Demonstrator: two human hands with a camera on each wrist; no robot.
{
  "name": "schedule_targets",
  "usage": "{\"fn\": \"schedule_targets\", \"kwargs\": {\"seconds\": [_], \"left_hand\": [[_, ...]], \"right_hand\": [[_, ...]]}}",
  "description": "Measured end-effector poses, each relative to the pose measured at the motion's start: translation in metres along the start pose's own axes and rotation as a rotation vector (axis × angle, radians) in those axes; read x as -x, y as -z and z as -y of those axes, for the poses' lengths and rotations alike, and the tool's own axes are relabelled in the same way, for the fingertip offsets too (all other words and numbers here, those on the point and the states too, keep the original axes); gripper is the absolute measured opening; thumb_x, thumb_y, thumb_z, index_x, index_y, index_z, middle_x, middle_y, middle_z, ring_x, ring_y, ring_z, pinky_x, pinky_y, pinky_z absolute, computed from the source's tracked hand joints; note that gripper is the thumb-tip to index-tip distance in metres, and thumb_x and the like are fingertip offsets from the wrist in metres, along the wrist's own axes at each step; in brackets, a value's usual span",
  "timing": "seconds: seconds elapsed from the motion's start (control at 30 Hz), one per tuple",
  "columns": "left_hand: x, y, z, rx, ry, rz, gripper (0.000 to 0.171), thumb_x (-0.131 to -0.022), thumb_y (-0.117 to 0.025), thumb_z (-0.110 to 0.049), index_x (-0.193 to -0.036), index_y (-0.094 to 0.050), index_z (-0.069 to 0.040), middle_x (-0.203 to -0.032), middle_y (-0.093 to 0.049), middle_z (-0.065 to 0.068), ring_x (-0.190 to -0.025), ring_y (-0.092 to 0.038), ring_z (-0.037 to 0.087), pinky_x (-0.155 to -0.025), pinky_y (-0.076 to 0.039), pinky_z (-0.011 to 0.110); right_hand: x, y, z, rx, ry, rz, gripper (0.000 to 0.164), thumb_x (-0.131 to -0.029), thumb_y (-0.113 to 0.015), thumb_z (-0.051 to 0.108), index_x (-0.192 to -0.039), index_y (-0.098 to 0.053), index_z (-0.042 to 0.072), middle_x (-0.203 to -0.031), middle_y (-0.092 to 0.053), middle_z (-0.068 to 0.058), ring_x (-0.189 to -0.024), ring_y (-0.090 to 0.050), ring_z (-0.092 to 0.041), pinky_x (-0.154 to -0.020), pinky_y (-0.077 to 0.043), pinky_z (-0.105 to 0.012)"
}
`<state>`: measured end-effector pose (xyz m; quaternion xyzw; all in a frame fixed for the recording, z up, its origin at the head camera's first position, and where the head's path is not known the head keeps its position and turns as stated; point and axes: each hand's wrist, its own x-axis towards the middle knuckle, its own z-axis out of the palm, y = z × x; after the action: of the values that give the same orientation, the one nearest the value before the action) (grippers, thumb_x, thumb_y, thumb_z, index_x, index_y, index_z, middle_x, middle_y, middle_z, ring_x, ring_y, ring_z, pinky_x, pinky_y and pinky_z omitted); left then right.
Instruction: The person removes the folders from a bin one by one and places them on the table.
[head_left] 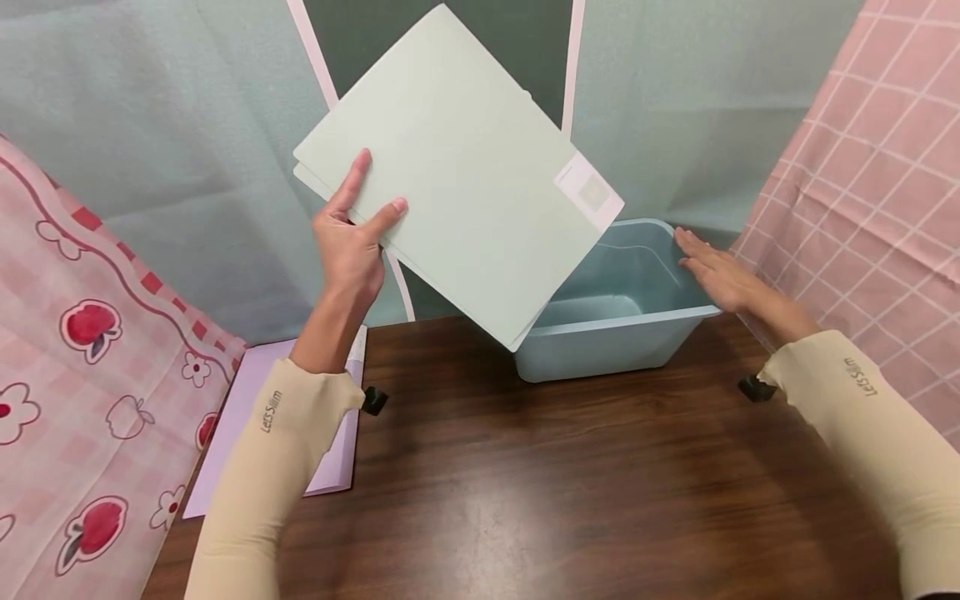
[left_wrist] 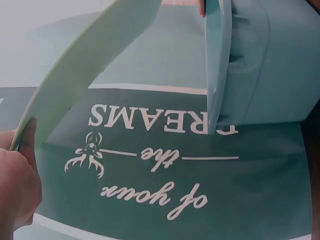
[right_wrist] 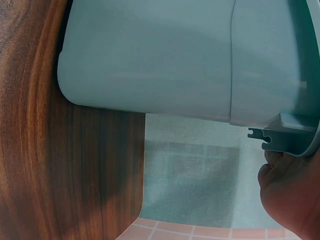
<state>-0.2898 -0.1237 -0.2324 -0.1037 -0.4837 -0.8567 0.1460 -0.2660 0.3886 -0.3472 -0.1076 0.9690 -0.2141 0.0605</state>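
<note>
My left hand [head_left: 352, 242] holds a pale green file folder [head_left: 465, 175] by its lower left edge, thumb on the near face. Tilted in the air, the folder has a white label [head_left: 588, 190] at its right corner, and its lower corner overlaps the rim of a blue plastic bin [head_left: 600, 346]. In the left wrist view the folder [left_wrist: 75, 85] appears nearly edge-on. My right hand [head_left: 716, 271] rests on the bin's right rim with its fingers straight. From the right wrist, the bin's outer wall [right_wrist: 150, 60] shows, with part of that hand [right_wrist: 290, 190] against the rim.
A lilac folder [head_left: 251, 392] lies on the dark wooden table [head_left: 487, 500] at left, partly behind my left forearm. Behind stands a green cloth backdrop [head_left: 187, 167] with printed lettering. Pink patterned cloth [head_left: 97, 375] borders the left, pink checked cloth [head_left: 885, 167] the right.
</note>
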Motion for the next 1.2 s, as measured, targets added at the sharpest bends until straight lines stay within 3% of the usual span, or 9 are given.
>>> {"fn": "schedule_targets", "kwargs": {"seconds": [0.5, 0.83, 1.07, 1.2], "left_hand": [[0.007, 0.041, -0.027, -0.023, 0.054, 0.05, 0.074, -0.081, -0.072, 0.029, -0.146, -0.062, -0.004, -0.158, -0.053, 0.008, -0.137, -0.055, 0.026, -0.091, -0.061, 0.03], [0.013, 0.072, -0.051, 0.006, 0.081, 0.013, 0.076, -0.078, -0.071, 0.033, -0.144, -0.065, -0.004, -0.158, -0.052, 0.013, -0.131, -0.059, 0.026, -0.087, -0.062, 0.035], [0.013, 0.091, -0.065, -0.019, 0.095, 0.048, 0.078, -0.076, -0.073, 0.033, -0.145, -0.064, -0.003, -0.157, -0.051, 0.018, -0.127, -0.063, 0.026, -0.084, -0.064, 0.035], [0.012, 0.104, -0.074, 0.017, 0.124, 0.074, 0.078, -0.077, -0.071, 0.034, -0.146, -0.063, -0.002, -0.153, -0.054, 0.017, -0.121, -0.068, 0.026, -0.081, -0.064, 0.038]], "right_hand": [[0.0, -0.001, 0.003, -0.008, 0.005, -0.013, 0.062, -0.117, -0.019, 0.027, -0.166, 0.002, -0.004, -0.173, 0.004, -0.026, -0.162, 0.005, -0.043, -0.131, 0.002, -0.056], [0.0, -0.002, 0.005, -0.009, 0.0, -0.004, 0.062, -0.117, -0.018, 0.028, -0.166, 0.003, -0.003, -0.174, 0.005, -0.025, -0.162, 0.006, -0.042, -0.131, 0.003, -0.056], [0.002, -0.002, 0.005, -0.016, -0.003, -0.003, 0.062, -0.117, -0.019, 0.028, -0.166, 0.003, -0.002, -0.174, 0.004, -0.025, -0.162, 0.006, -0.042, -0.13, 0.003, -0.059], [0.001, -0.002, 0.005, -0.01, -0.007, -0.001, 0.062, -0.117, -0.019, 0.027, -0.166, 0.003, -0.003, -0.174, 0.004, -0.025, -0.162, 0.005, -0.043, -0.13, 0.002, -0.06]]}}
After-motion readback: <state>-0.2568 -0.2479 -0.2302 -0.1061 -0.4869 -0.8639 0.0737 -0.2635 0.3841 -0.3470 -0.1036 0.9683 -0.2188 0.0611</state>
